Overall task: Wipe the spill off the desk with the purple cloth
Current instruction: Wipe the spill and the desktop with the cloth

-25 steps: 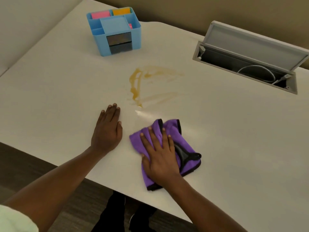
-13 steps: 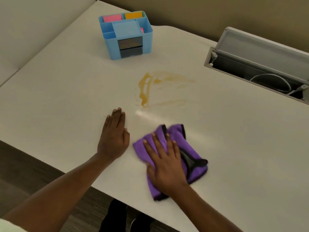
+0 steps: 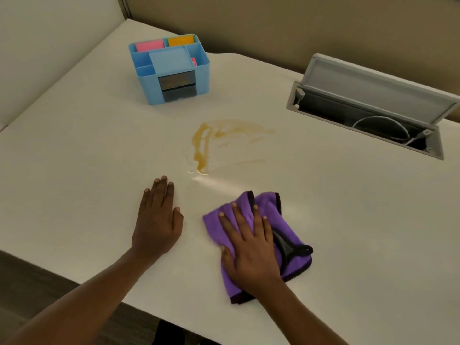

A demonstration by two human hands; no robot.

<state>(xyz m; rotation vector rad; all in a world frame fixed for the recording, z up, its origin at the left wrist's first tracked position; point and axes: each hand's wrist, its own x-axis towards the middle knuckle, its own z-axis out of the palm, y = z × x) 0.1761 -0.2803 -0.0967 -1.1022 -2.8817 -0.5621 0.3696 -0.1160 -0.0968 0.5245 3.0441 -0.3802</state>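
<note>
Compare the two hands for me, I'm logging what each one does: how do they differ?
The right hand presses flat on the purple cloth; the left hand lies on the bare desk. The left hand's fingers are together, the right hand's spread. The left sits closer to the spill. Both are palm down, gripping nothing.

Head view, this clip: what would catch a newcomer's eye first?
The purple cloth, bunched under the flat right hand near the desk's front edge, stands out most. Next comes the brown spill smeared mid-desk beyond the cloth and apart from it, not yet wiped. The left hand lies flat on the bare desk beside the cloth, and a blue organizer sits at the back left.
</note>
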